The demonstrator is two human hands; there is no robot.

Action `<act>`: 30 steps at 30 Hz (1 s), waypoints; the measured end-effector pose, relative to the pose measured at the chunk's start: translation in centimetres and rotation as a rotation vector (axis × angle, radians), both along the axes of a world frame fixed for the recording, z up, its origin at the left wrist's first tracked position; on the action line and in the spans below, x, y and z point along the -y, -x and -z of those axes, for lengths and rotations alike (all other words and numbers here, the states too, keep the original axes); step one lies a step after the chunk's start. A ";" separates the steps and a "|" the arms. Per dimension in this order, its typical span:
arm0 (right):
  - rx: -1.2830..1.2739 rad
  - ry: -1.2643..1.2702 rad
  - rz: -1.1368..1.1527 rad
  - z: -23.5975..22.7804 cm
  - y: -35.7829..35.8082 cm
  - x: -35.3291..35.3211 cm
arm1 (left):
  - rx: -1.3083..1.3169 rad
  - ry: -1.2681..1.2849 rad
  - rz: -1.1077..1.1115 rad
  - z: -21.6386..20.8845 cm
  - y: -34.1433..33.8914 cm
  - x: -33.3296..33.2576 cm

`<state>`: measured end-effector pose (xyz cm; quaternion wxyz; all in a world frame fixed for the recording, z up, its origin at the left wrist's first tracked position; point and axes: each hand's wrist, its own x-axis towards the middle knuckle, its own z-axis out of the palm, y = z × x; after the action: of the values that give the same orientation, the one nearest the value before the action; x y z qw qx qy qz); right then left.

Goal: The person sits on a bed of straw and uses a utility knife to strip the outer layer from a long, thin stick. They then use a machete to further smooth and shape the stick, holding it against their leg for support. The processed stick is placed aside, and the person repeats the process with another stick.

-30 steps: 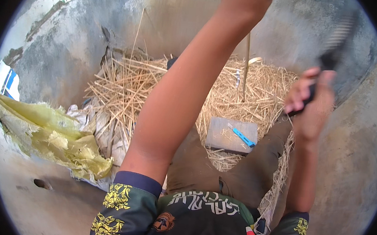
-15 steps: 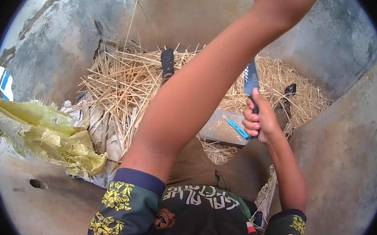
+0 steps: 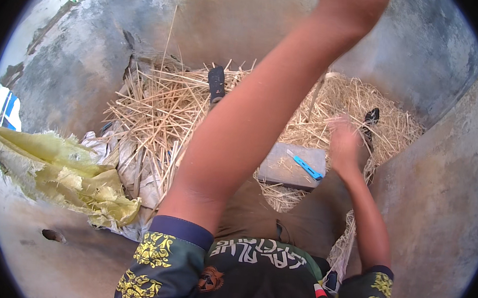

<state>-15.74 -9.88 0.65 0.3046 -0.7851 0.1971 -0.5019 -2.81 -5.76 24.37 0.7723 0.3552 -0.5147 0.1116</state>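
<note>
My left arm reaches up across the middle of the view, and my left hand is cut off by the top edge, its fingers out of sight. Smeared by motion, my right hand hovers just right of a grey block. Its fingers cannot be made out, and no knife shows clearly in or near it. Lying on the block is a blue box cutter, with thin shavings around it. A pale upright strip shows between my left forearm and my right hand.
Cut straw-coloured sticks lie heaped at the left, finer shavings at the right. My outstretched legs flank the block. A torn yellow sack lies at far left. Concrete walls close in the space.
Half a second ago my right hand gripped a black-handled knife, blade up; now that hand is higher and blurred, and the knife no longer shows clearly. My left arm has shifted slightly.
</note>
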 end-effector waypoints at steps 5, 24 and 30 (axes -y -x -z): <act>-0.402 -0.391 -0.132 1.9 -1.3 0.4 | 0.047 0.197 0.051 0.0 -0.4 -1.0; -0.598 -0.023 0.002 4.9 -0.9 0.9 | 0.025 0.196 0.075 -0.3 -0.8 -1.6; -0.342 -0.865 -0.298 2.0 -2.8 -0.2 | 0.034 0.124 -0.170 -0.6 -2.6 0.0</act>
<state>-12.98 -9.72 -1.32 0.6347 -0.6774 0.3204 -0.1886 -0.18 -5.71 24.93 0.7716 0.3472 -0.4880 0.2143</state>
